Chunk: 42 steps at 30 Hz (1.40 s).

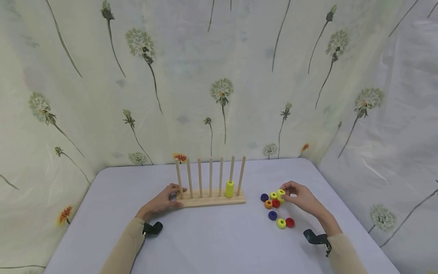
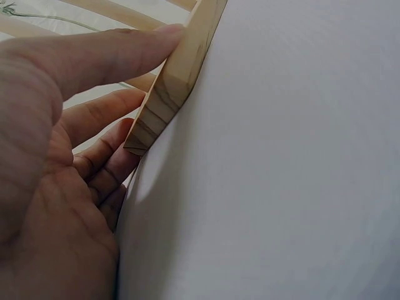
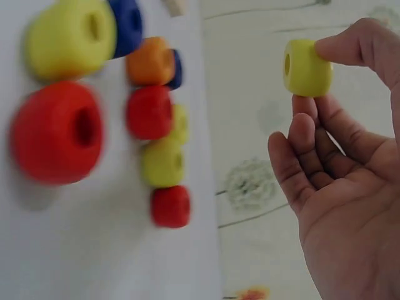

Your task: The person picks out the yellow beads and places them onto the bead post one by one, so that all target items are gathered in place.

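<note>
A wooden peg rack (image 1: 213,201) with a row of several upright pegs stands near the table's back. My left hand (image 1: 161,201) holds its left end, thumb at the front edge and fingers behind; the left wrist view shows the thumb on the wooden base (image 2: 172,81). Yellow beads (image 1: 229,189) are stacked on the second peg from the right. To the right, my right hand (image 1: 304,198) pinches a yellow bead (image 3: 309,69) between thumb and fingers, raised above the loose beads. The bead's hole faces left in the right wrist view.
Loose beads lie right of the rack: an orange bead (image 1: 268,204), a red bead (image 1: 276,203) and blue beads close together. Nearer the front are a blue bead (image 1: 272,215), a yellow bead (image 1: 281,223) and a red bead (image 1: 290,222). A flowered curtain (image 1: 184,95) hangs behind the table.
</note>
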### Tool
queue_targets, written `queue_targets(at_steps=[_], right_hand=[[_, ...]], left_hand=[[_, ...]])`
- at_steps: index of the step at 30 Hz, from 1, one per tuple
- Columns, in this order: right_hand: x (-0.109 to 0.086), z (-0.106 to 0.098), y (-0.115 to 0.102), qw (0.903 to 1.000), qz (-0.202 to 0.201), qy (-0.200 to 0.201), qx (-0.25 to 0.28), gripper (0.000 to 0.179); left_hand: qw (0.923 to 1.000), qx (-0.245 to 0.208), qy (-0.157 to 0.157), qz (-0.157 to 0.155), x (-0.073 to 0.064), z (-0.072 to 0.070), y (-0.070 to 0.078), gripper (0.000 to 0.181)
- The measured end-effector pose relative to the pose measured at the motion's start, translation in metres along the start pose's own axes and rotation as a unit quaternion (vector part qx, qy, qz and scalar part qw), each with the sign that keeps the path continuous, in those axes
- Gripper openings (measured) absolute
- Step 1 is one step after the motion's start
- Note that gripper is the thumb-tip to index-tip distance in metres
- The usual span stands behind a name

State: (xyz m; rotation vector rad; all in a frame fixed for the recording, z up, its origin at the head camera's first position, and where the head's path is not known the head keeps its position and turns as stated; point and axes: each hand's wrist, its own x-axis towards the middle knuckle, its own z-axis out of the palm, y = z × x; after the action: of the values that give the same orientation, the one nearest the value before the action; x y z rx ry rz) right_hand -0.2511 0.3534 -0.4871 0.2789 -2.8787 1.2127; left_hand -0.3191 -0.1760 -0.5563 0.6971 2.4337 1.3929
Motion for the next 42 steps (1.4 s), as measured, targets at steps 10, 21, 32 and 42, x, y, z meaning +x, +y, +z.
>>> queue_targets(at_steps=[10, 21, 32, 42], right_hand=[[0.035, -0.025, -0.057, 0.9977, -0.064, 0.015, -0.018, 0.030], [0.073, -0.026, -0.138, 0.9922, -0.124, -0.005, 0.000, 0.030], [0.103, -0.004, -0.170, 0.9837, -0.178, -0.025, 0.009, 0.027], [0.113, 0.008, -0.176, 0.9835, -0.175, -0.044, 0.012, 0.025]], left_hand=[[1.0000, -0.001, 0.006, -0.002, -0.004, 0.001, 0.007, 0.056], [1.0000, 0.002, 0.001, 0.007, -0.007, -0.003, 0.016, 0.055], [1.0000, 0.003, 0.004, -0.007, 0.002, -0.001, -0.004, 0.056], [0.9999, 0.004, -0.008, -0.010, 0.000, -0.003, -0.002, 0.060]])
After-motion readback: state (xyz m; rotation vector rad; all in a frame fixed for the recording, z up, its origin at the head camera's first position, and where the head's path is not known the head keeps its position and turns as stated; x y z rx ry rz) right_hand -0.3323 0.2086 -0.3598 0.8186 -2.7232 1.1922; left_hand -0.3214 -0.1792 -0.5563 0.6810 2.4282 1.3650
